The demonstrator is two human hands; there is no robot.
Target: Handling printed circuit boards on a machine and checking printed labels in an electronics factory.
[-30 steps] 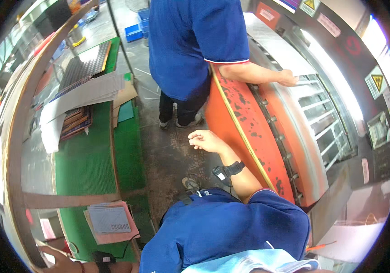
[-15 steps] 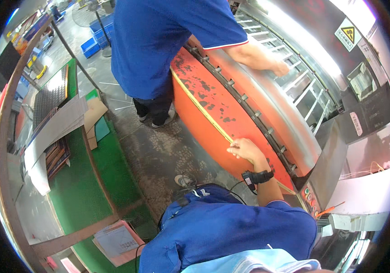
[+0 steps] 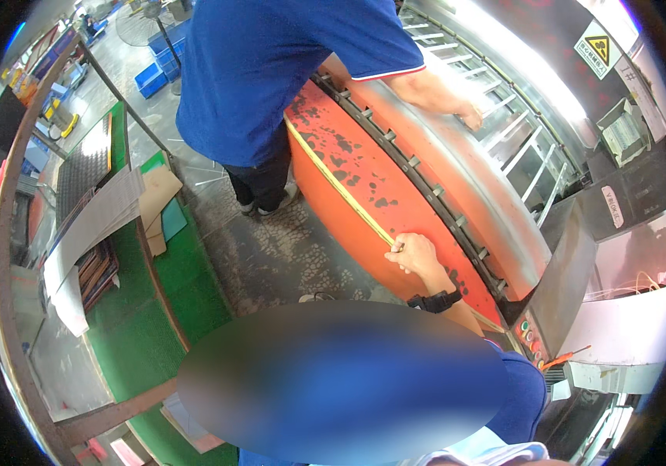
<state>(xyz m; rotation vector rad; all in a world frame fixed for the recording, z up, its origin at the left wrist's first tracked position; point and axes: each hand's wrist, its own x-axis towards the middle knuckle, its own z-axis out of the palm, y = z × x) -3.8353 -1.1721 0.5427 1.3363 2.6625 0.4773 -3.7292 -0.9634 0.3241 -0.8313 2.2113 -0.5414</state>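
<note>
My right hand (image 3: 413, 256), with a black band (image 3: 435, 301) on its wrist, is closed at the yellow front edge (image 3: 348, 203) of an orange machine table (image 3: 372, 182). Its fingers curl inward over that edge, and whatever they may hold is hidden. Dark worn patches mark the orange top. My left hand does not show; a blurred oval covers the lower middle of the picture. Further along the table, a co-worker in a blue shirt (image 3: 255, 85) leans over it, one hand (image 3: 469, 116) reaching toward a metal ladder-like rack (image 3: 515, 136).
A black toothed bar (image 3: 418, 175) runs along the table. Buttons (image 3: 531, 338) sit on a panel at right, beside an orange-handled tool (image 3: 558, 359). Leftward stands a green-topped bench (image 3: 127, 334) with stacked sheets (image 3: 96, 221). Blue crates (image 3: 150, 79) and a fan (image 3: 143, 27) stand behind.
My right hand has curled tighter at the yellow edge and shifted slightly. The co-worker's reaching hand has moved a little left and nearer. A blurred oval now covers my torso.
</note>
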